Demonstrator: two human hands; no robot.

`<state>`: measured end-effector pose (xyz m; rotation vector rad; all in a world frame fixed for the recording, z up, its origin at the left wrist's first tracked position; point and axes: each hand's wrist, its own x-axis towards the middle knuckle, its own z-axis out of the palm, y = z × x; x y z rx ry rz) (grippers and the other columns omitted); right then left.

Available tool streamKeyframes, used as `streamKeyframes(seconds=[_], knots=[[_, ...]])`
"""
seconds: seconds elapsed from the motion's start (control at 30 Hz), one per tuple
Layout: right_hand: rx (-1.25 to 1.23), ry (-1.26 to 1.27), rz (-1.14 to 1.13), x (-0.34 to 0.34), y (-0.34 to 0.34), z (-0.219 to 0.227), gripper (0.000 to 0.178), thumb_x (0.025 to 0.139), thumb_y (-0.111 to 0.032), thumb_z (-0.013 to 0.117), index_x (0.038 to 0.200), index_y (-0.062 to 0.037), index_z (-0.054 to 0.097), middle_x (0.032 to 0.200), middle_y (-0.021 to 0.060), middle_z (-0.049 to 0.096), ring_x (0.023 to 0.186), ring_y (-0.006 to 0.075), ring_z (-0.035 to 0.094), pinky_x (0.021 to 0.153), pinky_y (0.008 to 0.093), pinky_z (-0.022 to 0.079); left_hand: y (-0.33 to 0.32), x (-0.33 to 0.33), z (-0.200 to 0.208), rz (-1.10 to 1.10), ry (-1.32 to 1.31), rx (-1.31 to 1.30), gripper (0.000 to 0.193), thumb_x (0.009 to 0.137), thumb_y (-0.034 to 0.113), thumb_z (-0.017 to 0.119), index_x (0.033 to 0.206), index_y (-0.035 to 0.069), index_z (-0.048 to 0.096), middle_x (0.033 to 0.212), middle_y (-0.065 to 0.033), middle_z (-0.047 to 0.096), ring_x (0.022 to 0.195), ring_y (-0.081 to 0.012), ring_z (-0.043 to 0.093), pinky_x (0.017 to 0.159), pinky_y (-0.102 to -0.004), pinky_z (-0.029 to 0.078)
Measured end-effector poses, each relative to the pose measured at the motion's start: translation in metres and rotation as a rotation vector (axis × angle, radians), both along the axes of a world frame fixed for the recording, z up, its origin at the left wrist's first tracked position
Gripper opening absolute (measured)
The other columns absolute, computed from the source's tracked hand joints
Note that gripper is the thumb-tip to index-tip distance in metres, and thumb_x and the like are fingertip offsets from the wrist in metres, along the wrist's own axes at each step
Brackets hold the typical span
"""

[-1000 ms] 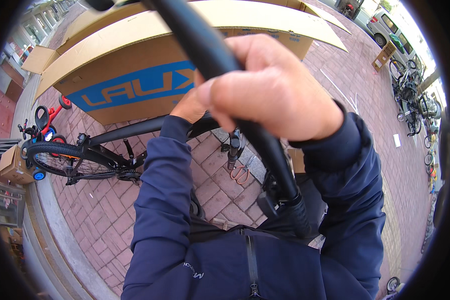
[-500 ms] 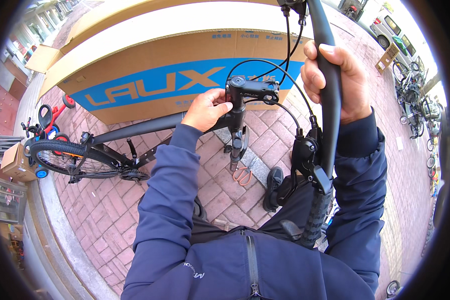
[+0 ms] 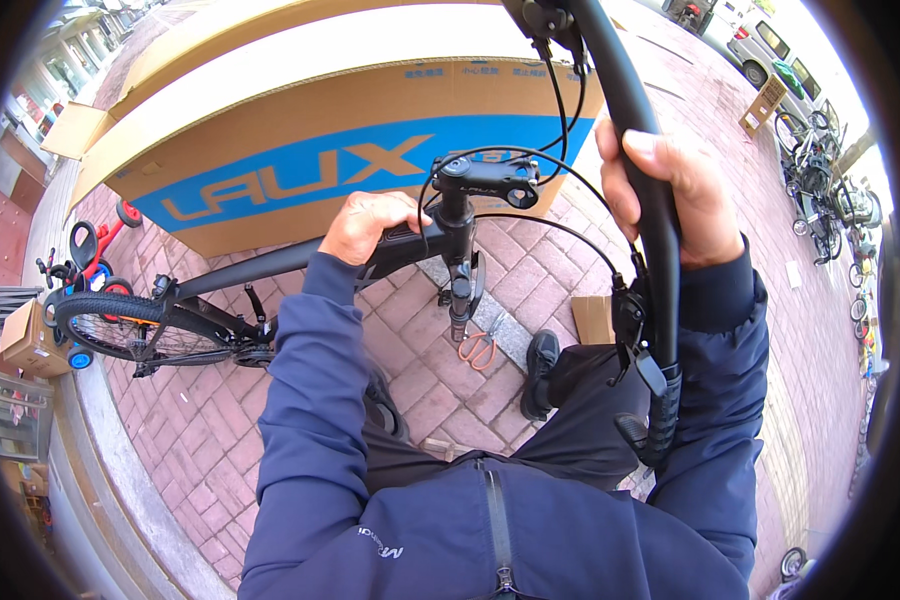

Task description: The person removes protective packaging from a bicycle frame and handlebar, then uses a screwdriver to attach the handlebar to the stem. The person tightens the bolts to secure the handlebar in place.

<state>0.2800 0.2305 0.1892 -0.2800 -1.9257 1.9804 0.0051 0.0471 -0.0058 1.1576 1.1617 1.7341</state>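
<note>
The stem (image 3: 485,181) is on the frame (image 3: 260,263), but the bar (image 3: 660,240), gripped by the right hand (image 3: 698,195) off to the right, sits unattached, the left hand (image 3: 368,226) curled at the frame, hold unclear

Big open cardboard box (image 3: 300,165), blue band, upper left to center. Orange-handled scissors (image 3: 489,338) on brick paving (image 3: 205,440), mid-frame. Red-black ride-on toy (image 3: 87,248) left edge; silver van (image 3: 768,52) upper right; parked bikes (image 3: 816,195) right.
</note>
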Motion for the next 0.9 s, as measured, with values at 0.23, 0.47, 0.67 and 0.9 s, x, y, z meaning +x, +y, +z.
streamKeyframes(seconds=[0.23, 0.47, 0.67, 0.9], knots=[[0.092, -0.18, -0.174, 0.04, 0.016, -0.028, 0.032, 0.091, -0.033, 0.062, 0.1, -0.0021, 0.059, 0.058, 0.0059, 0.058, 0.045, 0.0101, 0.048, 0.045, 0.0225, 0.038, 0.015, 0.028, 0.012, 0.094, 0.58, -0.297, 0.036, 0.093, 0.03, 0.068, 0.073, 0.0, 0.072, 0.072, -0.01, 0.069, 0.073, -0.0221, 0.063, 0.068, -0.0359, 0.049], [-0.268, -0.117, -0.316, 0.078, 0.045, -0.085, 0.023, 0.098, -0.026, 0.056, 0.098, -0.0033, 0.059, 0.064, 0.0064, 0.061, 0.046, 0.0144, 0.052, 0.043, 0.0259, 0.045, 0.013, 0.044, 0.01, 0.254, 0.894, -0.246, 0.016, 0.082, 0.024, 0.074, 0.091, 0.012, 0.08, 0.082, -0.0044, 0.072, 0.084, -0.0246, 0.061, 0.078, -0.0378, 0.047], [-0.537, 0.046, -0.335, 0.102, 0.078, -0.138, 0.023, 0.098, -0.029, 0.055, 0.102, -0.0062, 0.056, 0.067, 0.0053, 0.056, 0.055, 0.0164, 0.049, 0.05, 0.0304, 0.045, 0.01, 0.044, 0.013, 0.144, 0.975, -0.188, 0.019, 0.078, 0.02, 0.078, 0.096, 0.013, 0.08, 0.084, 0.0011, 0.07, 0.094, -0.021, 0.058, 0.096, -0.0395, 0.04], [-0.546, 0.093, -0.35, 0.123, 0.081, -0.185, 0.026, 0.1, -0.033, 0.056, 0.107, -0.0077, 0.054, 0.07, 0.0028, 0.054, 0.057, 0.0137, 0.048, 0.049, 0.027, 0.041, 0.003, 0.066, 0.009, 0.209, 1.183, -0.213, 0.027, 0.076, 0.021, 0.08, 0.102, 0.016, 0.08, 0.088, 0.0023, 0.067, 0.102, -0.0257, 0.054, 0.113, -0.0566, 0.025]])
